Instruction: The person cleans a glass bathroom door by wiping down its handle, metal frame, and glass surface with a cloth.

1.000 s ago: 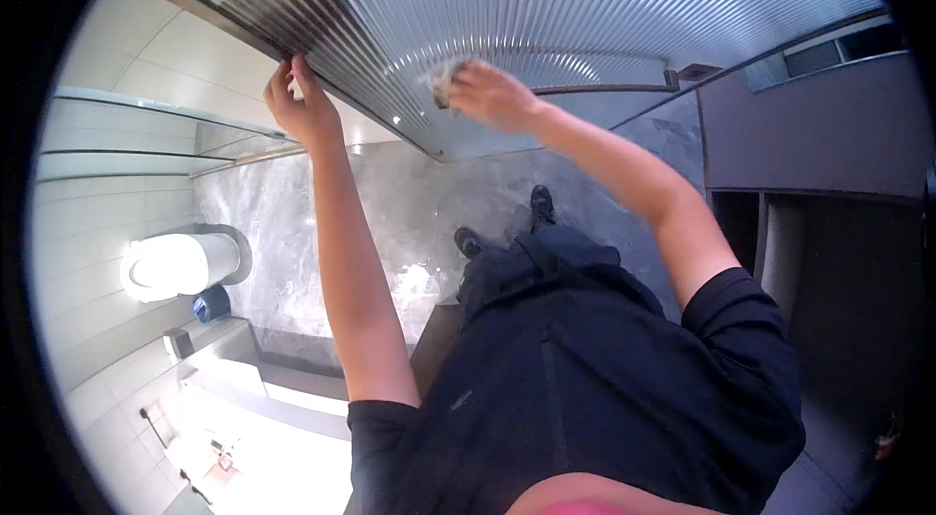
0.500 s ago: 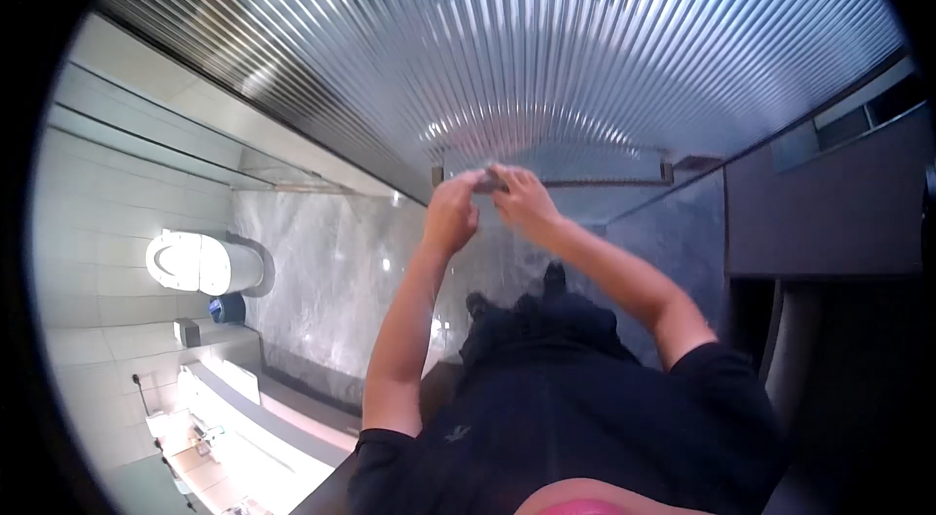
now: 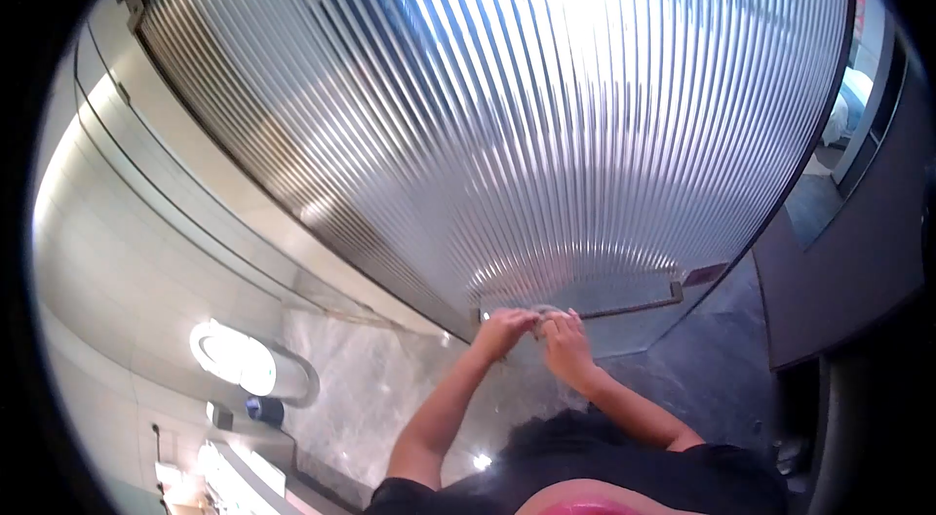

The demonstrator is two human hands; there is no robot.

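Both hands are together in front of a ribbed glass door (image 3: 585, 164), near its long dark-framed handle bar (image 3: 634, 302). Between their fingertips is a small, soft-looking greyish piece (image 3: 543, 309); it is too small and blurred to name. My left hand (image 3: 504, 333) pinches it from the left with closed fingers. From the right, the bent fingers of my right hand (image 3: 566, 341) close round it. The hands almost meet. Whether the piece touches the glass, I cannot tell.
On the left stand a white toilet (image 3: 244, 361) and a small dark blue bin (image 3: 264, 409). A lit counter lies at the lower left. Grey marble-like floor (image 3: 346, 364) runs below. A dark panel (image 3: 838, 261) borders the right, with a bed visible through a gap.
The view has tilted up, showing more of the ribbed glass and less of the floor. Both hands still hold the greyish piece and now appear lower and further right in view.
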